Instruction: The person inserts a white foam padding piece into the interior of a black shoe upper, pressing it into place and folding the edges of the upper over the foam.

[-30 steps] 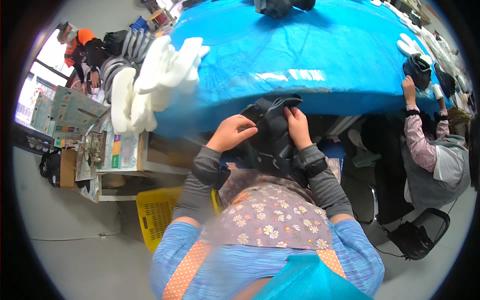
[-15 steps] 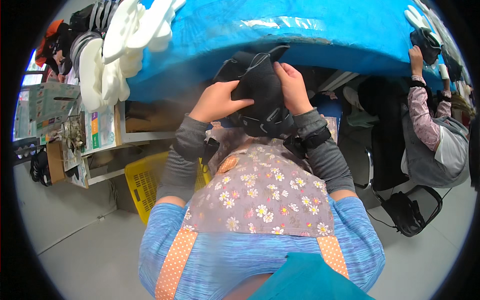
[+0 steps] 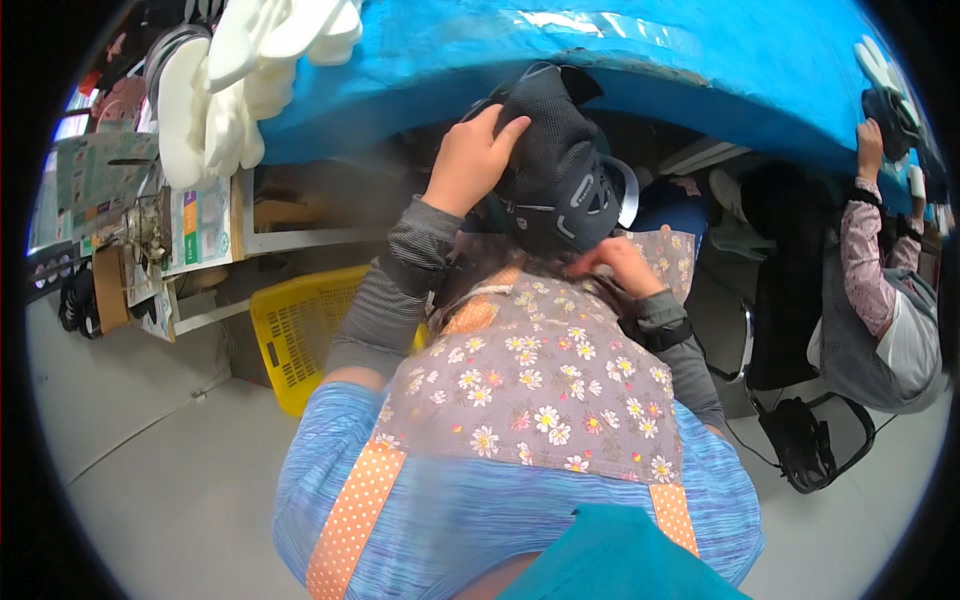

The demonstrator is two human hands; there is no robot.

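Observation:
A black mesh shoe upper stands tilted over my lap at the table's front edge, with grey line trim on its side. My left hand is closed on its left side, the thumb lying over the mesh and the fingertips hidden behind it. Along the upper's right side runs a pale curved edge. Just below the upper's near end is my right hand, apart from the mesh. Its fingers are bent and partly blurred, so what they hold, if anything, does not show.
A blue-covered table spans the far side. White foot-shaped forms are heaped at its left end. A yellow plastic basket sits low on my left. To the right, a co-worker's hand holds another black upper.
My right hand has let go of the upper's right side and come down toward my lap. The upper has turned, showing more of its trimmed side. My left hand keeps its hold.

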